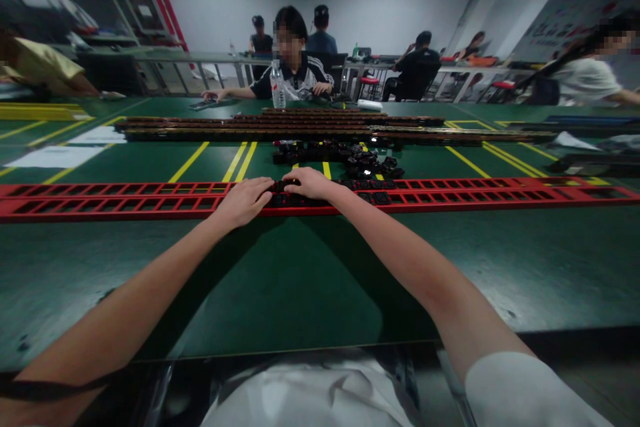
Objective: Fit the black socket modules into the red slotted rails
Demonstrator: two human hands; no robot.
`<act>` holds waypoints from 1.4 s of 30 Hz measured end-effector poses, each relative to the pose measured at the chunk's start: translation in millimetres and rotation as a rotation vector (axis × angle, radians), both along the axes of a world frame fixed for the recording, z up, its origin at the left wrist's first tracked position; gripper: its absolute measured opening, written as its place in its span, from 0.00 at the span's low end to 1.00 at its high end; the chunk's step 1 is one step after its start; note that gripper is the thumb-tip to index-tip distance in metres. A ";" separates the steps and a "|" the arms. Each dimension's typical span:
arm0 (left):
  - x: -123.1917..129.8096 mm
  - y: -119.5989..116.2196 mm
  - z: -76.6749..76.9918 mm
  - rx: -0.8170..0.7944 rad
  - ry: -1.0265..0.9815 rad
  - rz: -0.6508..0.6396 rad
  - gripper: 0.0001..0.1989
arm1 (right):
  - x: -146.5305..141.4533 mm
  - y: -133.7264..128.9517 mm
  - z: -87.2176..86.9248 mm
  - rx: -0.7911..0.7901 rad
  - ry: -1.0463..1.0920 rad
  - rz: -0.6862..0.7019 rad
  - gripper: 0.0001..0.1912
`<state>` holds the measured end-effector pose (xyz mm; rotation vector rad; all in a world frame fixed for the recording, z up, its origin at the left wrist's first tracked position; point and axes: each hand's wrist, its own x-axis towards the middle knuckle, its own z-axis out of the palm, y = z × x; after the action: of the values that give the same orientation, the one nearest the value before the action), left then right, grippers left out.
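A long red frame (pixel 430 197) with two rows of rectangular openings lies across the table in front of me. Small black square modules, like power sockets (pixel 381 197), sit in several openings near its middle. My left hand (pixel 245 200) rests over the frame, its fingers stretched out together and the thumb apart, the tips touching the edge of a black module. Just to the right, my right hand (pixel 309 183) bends its fingers down onto that black module (pixel 278 187). The fingers partly hide the module, and my right hand covers some openings.
Behind the frame lies a pile of loose black modules (pixel 367 160). Farther back are long dark strips (pixel 300 127), a water bottle (pixel 277 87) and white papers (pixel 60 157). A person (pixel 295 70) sits across the green table (pixel 310 280); others sit beyond and at both sides.
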<state>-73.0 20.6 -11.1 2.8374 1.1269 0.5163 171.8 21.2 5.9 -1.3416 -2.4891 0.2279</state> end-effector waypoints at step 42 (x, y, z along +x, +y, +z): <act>1.7 -5.6 3.4 -0.017 -0.009 0.017 0.32 | -0.9 -0.2 -2.0 -0.010 0.035 -0.088 0.18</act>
<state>-71.3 15.0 -7.8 2.8104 1.1493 0.5180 170.9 20.9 3.9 -1.4341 -2.3968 0.2424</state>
